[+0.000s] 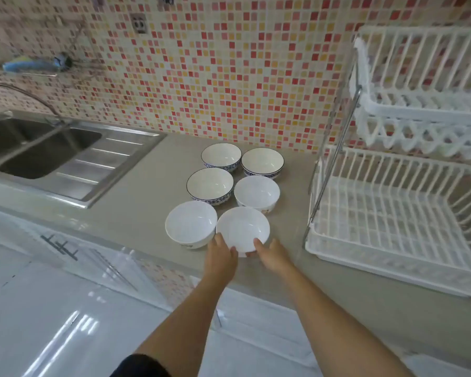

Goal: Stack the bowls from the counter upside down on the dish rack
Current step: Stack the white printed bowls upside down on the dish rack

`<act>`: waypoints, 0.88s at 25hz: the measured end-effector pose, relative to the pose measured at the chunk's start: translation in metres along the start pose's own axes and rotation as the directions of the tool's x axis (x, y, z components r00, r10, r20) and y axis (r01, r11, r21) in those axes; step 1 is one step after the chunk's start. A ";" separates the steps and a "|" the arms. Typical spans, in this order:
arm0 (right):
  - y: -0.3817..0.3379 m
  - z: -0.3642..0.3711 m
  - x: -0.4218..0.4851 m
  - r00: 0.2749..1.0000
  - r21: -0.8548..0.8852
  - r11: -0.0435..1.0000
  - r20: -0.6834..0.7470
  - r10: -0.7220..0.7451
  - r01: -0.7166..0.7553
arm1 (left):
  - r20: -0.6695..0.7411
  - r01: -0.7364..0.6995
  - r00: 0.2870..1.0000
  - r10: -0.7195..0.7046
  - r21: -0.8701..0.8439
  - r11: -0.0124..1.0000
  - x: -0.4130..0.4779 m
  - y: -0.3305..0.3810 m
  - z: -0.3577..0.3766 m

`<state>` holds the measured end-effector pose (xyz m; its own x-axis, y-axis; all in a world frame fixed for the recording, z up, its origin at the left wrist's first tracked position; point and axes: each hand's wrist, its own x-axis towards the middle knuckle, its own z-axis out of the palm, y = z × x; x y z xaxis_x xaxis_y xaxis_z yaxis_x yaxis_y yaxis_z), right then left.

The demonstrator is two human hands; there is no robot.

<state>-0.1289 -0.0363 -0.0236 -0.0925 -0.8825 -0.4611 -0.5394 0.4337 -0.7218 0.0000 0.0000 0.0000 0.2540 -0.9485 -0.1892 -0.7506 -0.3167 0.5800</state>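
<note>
— Holding what, frame centre?
— Near white bowl (242, 230), upright: left hand (220, 259) and right hand (273, 257) clasp its near rim.
— Remainder?
— Five bowls (230, 180) on counter (136, 210); dish rack (392, 227) at right.

bowls (242, 231): 6 | dish rack (392, 257): 1 | hands (220, 257): 2 | sink (38, 153): 1

A steel double sink (42, 152) sits below a mosaic-tiled wall (215, 77).

6 bowls (233, 191) on counter (136, 210), between sink (38, 151) left, dish rack (397, 213) right.
</note>
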 end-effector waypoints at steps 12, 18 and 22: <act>-0.015 -0.044 -0.065 0.918 -0.160 0.938 -0.209 -0.337 0.308 | -0.073 -0.230 0.973 0.219 -0.384 0.894 0.007 0.024 -0.040; -0.080 -0.086 -0.123 0.646 -0.358 0.705 -0.289 -0.707 0.612 | -0.154 -0.433 0.886 0.438 -0.613 0.661 0.003 0.074 -0.127; -0.137 -0.111 -0.165 0.467 -0.259 0.596 -0.418 -0.779 0.760 | -0.348 -0.532 0.804 0.481 -0.783 0.323 -0.009 0.128 -0.194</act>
<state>-0.1327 0.0300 0.2092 0.0268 -0.8263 0.5625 -0.6085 -0.4599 -0.6467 0.0196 -0.0315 0.2294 0.0554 -0.9136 0.4027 0.1000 0.4064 0.9082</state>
